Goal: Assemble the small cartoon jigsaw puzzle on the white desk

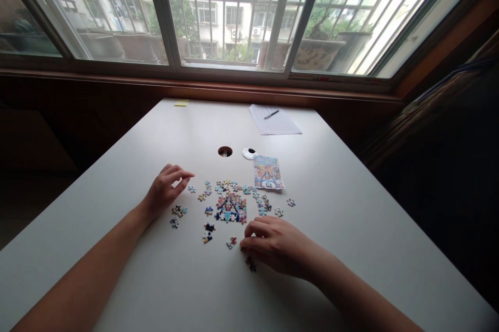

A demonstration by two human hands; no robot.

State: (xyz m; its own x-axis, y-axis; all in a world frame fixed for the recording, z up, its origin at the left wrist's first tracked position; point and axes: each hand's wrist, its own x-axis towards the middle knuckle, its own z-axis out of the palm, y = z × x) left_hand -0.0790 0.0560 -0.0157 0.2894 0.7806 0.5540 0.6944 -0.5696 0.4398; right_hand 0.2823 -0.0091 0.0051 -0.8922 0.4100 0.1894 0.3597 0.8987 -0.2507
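Note:
A partly joined jigsaw puzzle (231, 208) lies flat on the white table (156, 280), with loose pieces scattered around it. To its left, my left hand (167, 189) hovers near a pale blue puzzle piece (192, 189); its index finger and thumb stretch out with a small gap and nothing visible between them. My right hand (273, 242) is at the puzzle's lower right, fingertips pinched on what looks like a small puzzle piece, mostly hidden. Close by are a red-and-grey piece (231, 242) and a dark piece (250, 264), the latter partly beneath the hand.
A colourful picture sheet (268, 172) lies right of the puzzle. Behind are a round table hole (225, 151), its loose cover (249, 153), paper sheets (276, 123) with a pen (272, 114), and yellow strips (181, 103). A barred window (230, 15) stands beyond the table.

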